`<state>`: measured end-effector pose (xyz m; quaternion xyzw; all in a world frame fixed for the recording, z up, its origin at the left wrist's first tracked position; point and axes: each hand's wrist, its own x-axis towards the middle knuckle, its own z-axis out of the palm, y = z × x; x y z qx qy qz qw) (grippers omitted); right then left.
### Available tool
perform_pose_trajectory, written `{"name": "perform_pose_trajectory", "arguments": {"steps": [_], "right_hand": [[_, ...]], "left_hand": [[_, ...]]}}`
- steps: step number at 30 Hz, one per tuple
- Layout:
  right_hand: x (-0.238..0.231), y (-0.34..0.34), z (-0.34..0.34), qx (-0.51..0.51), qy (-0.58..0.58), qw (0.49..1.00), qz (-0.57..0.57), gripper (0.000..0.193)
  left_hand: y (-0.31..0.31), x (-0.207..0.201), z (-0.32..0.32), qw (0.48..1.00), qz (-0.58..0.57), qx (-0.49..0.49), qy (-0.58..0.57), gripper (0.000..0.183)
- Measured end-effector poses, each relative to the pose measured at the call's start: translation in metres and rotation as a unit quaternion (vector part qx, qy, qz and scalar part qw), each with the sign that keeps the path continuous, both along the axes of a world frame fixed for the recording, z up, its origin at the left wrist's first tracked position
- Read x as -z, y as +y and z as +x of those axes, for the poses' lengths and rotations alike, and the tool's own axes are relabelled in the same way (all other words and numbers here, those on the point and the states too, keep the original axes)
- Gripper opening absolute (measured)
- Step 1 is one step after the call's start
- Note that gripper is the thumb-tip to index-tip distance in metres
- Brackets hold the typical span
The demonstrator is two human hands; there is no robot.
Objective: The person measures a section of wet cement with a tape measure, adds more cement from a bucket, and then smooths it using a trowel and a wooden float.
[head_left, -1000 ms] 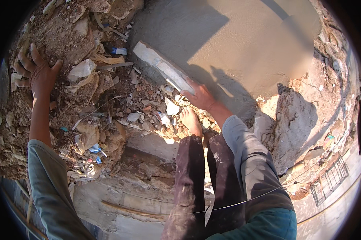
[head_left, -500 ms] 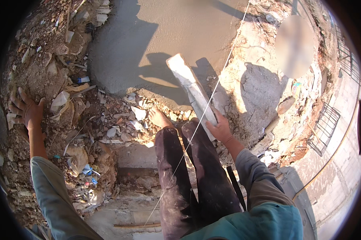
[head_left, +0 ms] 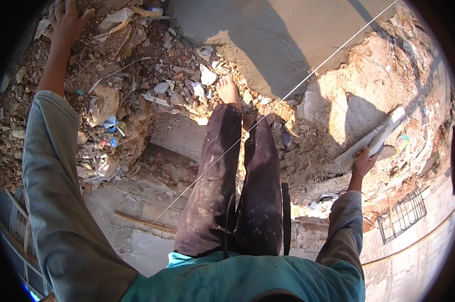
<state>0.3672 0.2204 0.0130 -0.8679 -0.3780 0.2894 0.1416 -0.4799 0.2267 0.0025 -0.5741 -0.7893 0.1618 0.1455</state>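
Note:
My right hand [head_left: 363, 163] grips a long wooden float [head_left: 346, 158], pale and coated with cement, out at the right over rough ground. The fingers wrap round it, so part of its handle is hidden. Beside that hand lies a flat, oval grey piece [head_left: 386, 152], half in shadow. At the far upper left my left hand [head_left: 68, 24] is spread over the rubble, holding nothing; whether it bears on the ground I cannot tell. Smooth wet concrete [head_left: 207, 20] fills the top middle, ahead of my bare foot [head_left: 228, 89].
A taut white string [head_left: 333, 55] runs diagonally across, passing over my legs. Broken stones and litter [head_left: 109, 126] cover the left side. A steel rebar cage [head_left: 403, 216] lies at the lower right, near a pale block wall [head_left: 409, 261].
My right hand has carried the float from beside the wet concrete out to the right. The view has shifted, so my left hand now appears higher, still spread.

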Motion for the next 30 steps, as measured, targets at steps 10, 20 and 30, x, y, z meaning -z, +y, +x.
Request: {"name": "perform_pose_trajectory", "arguments": {"steps": [10, 20, 30], "right_hand": [[0.041, -0.005, 0.059, -0.067, 0.021, 0.996, -0.051, 0.044], [0.036, -0.004, 0.046, -0.097, 0.02, 0.995, 0.018, 0.053], [0.052, -0.005, 0.082, -0.128, 0.061, 0.99, 0.002, 0.036]], "left_hand": [[-0.13, -0.064, 0.229, 0.897, 0.041, -0.085, -0.431, 0.094], [-0.223, -0.125, 0.373, 0.854, -0.063, -0.248, -0.453, 0.094], [-0.298, -0.083, 0.357, 0.889, 0.255, -0.244, -0.293, 0.016]]}}
